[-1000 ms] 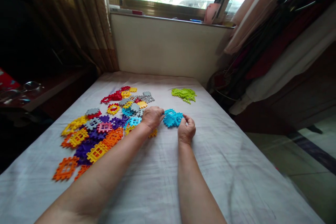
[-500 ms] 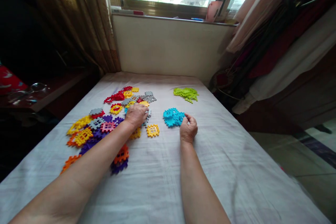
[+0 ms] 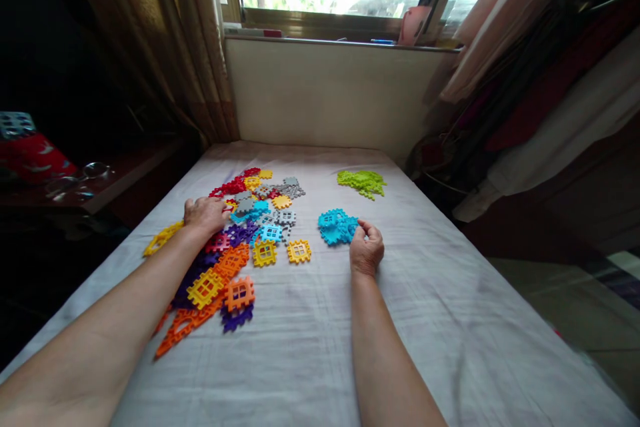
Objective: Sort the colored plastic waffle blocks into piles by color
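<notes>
My left hand (image 3: 206, 215) rests over the left side of a mixed heap of notched plastic building tiles, its fingers bent down and mostly hidden. A yellow-and-red tile shows beside its fingertips. Purple tiles (image 3: 242, 233), orange tiles (image 3: 234, 260) and a yellow window tile (image 3: 206, 288) lie nearer me. Light blue and grey tiles sit to the right of this hand, with a yellow window tile (image 3: 299, 251) apart at the heap's edge. My right hand (image 3: 367, 248) is closed, thumb and finger pinched at the right edge of a pile of blue tiles (image 3: 334, 225).
A pile of lime green tiles (image 3: 362, 183) lies farther back on the sheeted surface (image 3: 310, 347). Red tiles (image 3: 235, 185) are at the far left. Eyeglasses (image 3: 95, 171) sit on a dark side table. Clothes hang at right; a curtain (image 3: 200, 67) hangs at left.
My left hand has moved left across the heap, uncovering light blue and grey tiles. My right hand stays at the blue pile. The camera view has shifted slightly.
</notes>
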A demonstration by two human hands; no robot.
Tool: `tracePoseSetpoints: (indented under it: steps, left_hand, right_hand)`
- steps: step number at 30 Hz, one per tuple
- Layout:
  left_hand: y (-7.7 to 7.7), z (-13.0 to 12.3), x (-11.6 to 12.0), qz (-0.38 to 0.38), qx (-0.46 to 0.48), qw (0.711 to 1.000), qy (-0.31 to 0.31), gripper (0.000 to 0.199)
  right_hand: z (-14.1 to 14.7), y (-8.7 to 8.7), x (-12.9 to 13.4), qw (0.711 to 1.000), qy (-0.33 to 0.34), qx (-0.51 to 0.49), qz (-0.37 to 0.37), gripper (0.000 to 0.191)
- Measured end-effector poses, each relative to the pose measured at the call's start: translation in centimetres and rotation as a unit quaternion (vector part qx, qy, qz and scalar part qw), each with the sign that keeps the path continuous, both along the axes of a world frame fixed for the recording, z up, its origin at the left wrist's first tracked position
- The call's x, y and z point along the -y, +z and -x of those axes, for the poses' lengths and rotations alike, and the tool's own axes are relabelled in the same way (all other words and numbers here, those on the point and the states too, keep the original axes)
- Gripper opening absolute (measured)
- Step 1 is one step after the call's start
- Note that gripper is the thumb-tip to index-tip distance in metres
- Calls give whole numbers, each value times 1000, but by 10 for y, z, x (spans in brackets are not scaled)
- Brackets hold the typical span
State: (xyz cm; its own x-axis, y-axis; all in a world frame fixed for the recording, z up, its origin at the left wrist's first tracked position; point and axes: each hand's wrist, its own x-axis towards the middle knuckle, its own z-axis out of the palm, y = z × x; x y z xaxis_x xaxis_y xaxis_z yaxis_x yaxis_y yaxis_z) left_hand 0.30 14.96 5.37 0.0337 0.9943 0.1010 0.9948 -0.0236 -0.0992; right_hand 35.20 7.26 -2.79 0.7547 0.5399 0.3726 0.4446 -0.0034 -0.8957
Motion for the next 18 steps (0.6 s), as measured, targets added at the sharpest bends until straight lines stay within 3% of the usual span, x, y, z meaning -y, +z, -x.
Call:
tracePoseSetpoints:
  steps: [7,11,18]
  left_hand:
    - [-8,-16,18,-26,-7,997,-78,28]
    - [-9,-17,20,-20,6,997,-72,21]
    - [22,-31,33,62,146,982,-103,30]
  right_hand:
    - [1,3,1,1000,-2,-11,-4,33]
    - [0,2,1,1000,-4,-10,-3,32]
    - [1,-1,-1,1000,-5,-4,-11,33]
